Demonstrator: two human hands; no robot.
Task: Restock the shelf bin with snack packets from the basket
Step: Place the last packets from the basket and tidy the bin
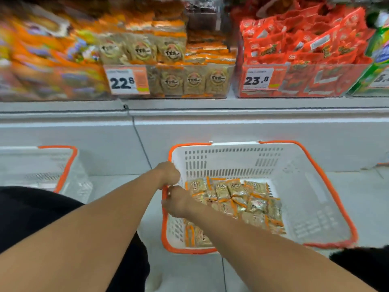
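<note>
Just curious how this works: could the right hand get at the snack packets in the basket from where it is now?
Probably yes. The right hand grips the basket's orange rim right beside the snack packets, which lie uncovered in the open-topped basket. It would only need to let go first.

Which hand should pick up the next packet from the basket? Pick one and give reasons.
Right. The right hand already reaches over the basket rim, next to the snack packets. The left hand sits further out on the orange rim, fingers curled there, so it likely steadies the basket.

Red packets (303, 43), second basket (42, 165)
</note>
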